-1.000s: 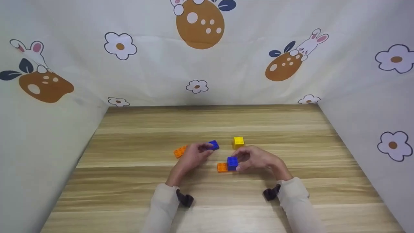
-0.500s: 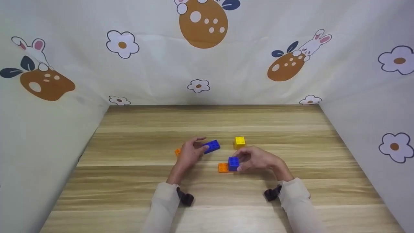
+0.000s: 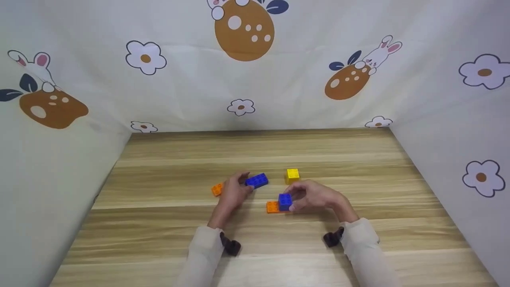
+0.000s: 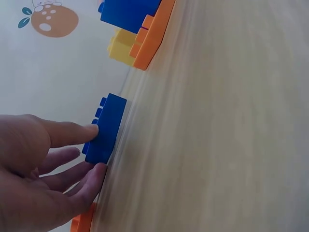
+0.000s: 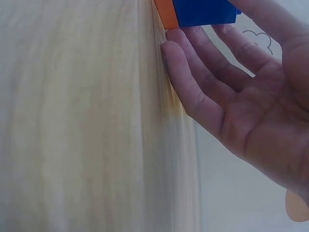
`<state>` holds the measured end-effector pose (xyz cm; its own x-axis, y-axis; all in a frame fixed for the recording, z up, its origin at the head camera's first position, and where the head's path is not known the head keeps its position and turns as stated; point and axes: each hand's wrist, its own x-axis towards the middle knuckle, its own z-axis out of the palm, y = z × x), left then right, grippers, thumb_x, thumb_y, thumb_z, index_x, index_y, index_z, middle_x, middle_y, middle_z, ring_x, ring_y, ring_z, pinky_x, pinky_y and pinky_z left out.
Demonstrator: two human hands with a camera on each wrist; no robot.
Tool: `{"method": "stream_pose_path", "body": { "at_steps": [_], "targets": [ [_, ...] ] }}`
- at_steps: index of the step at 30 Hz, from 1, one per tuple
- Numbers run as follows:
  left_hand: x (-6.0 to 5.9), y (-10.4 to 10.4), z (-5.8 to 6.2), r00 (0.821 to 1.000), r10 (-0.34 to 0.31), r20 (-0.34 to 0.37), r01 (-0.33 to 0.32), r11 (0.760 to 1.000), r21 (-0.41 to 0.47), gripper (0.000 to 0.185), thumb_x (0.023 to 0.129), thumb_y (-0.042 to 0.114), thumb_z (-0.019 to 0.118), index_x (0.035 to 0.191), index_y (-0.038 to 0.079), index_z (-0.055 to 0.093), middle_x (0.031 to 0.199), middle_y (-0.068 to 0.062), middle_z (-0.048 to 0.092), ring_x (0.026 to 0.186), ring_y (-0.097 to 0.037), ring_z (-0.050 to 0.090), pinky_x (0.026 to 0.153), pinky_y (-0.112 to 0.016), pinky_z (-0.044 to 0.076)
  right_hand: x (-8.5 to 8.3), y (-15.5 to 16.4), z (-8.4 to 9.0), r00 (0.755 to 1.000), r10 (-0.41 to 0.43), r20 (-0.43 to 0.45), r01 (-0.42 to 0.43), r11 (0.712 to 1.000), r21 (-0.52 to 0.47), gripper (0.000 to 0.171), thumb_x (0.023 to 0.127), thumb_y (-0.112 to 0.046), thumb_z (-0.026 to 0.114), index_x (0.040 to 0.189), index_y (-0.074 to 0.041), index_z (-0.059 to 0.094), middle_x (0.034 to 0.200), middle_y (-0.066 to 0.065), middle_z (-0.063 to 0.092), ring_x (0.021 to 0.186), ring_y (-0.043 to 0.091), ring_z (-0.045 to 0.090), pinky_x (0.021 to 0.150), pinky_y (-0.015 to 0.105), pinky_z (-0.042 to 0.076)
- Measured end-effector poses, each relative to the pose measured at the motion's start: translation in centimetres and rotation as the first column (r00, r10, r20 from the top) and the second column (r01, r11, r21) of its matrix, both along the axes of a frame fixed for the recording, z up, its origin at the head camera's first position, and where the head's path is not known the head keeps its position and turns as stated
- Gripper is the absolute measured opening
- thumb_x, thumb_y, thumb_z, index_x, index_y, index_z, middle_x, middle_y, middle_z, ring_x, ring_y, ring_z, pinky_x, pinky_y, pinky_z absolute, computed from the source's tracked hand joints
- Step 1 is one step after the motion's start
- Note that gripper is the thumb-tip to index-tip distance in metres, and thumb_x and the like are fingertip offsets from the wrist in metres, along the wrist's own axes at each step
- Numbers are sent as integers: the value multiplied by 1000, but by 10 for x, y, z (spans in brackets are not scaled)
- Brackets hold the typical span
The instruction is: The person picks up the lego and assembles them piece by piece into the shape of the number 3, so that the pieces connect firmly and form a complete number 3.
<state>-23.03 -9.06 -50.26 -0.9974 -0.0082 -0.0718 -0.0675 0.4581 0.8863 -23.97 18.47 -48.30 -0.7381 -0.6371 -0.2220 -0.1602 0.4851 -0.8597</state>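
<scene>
My left hand (image 3: pixel 235 190) has its thumb and fingers about the left end of a long blue building brick (image 3: pixel 257 180), which lies on the table. In the left wrist view the thumb touches the studded side of that blue brick (image 4: pixel 107 128), and other fingers meet its lower end. My right hand (image 3: pixel 314 195) grips a square blue brick (image 3: pixel 285 202) between thumb and fingers. That brick sits on the right part of a flat orange brick (image 3: pixel 272 207). In the right wrist view the right hand's fingertips reach the orange brick (image 5: pixel 166 14) beneath.
A yellow square brick (image 3: pixel 293 175) stands behind the right hand. Another orange brick (image 3: pixel 217 189) lies left of the left hand, partly hidden by it. Printed cloth walls (image 3: pixel 191 91) bound the wooden table (image 3: pixel 255 247) at the back and sides.
My left hand first reached over the long blue brick, drew back to the left, and now has its fingers around the brick's left end. The right hand and its bricks stay put.
</scene>
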Motion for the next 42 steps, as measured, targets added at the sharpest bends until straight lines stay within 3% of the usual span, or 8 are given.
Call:
{"method": "stream_pose_path", "body": {
  "at_steps": [6,13,21,28,33,42],
  "targets": [
    [1,3,2,1000,27,17,-26,999,-36,38,91,2,69,129,4,65,127,-17,67,115,-29,63,104,-45,51,1,0,1,1000,2,-11,-2,1000,11,43,81,-14,83,120,-6,67,118,15,71,109,26,66,101,45,53],
    [2,2,8,997,39,65,-39,999,3,36,93,7,69,129,5,65,127,-17,67,114,-28,63,102,-44,52,1,0,2,1000,-11,7,11,1000,20,44,81,-16,83,121,-7,66,119,13,70,110,24,65,101,41,53],
    [5,1,21,995,34,91,-39,998,51,35,93,11,70,127,5,67,124,-18,69,108,-25,68,80,-30,57,2,-2,1,1000,-27,-10,27,1000,1,44,80,-13,83,120,-6,67,116,15,71,109,27,66,100,42,54],
    [10,5,34,996,-2,92,-5,997,81,35,93,12,71,127,7,68,123,-19,70,98,-21,70,71,-24,54,1,-3,1,999,-24,-26,24,1000,-3,40,80,-13,84,116,-5,68,116,15,72,110,28,67,101,44,53],
    [14,8,42,993,-43,108,33,996,89,33,93,14,72,126,12,70,125,-15,69,99,-20,68,77,-27,55,1,-3,2,999,-30,-38,31,999,21,39,80,-16,84,114,-8,68,113,12,72,106,24,66,100,44,53],
    [19,10,48,977,-186,101,179,981,79,30,93,13,71,123,19,72,127,-7,68,102,-20,67,85,-32,59,3,-3,3,999,-47,-23,48,998,30,35,80,-16,84,110,-10,67,111,8,71,104,22,65,100,45,52]
  ]
}}
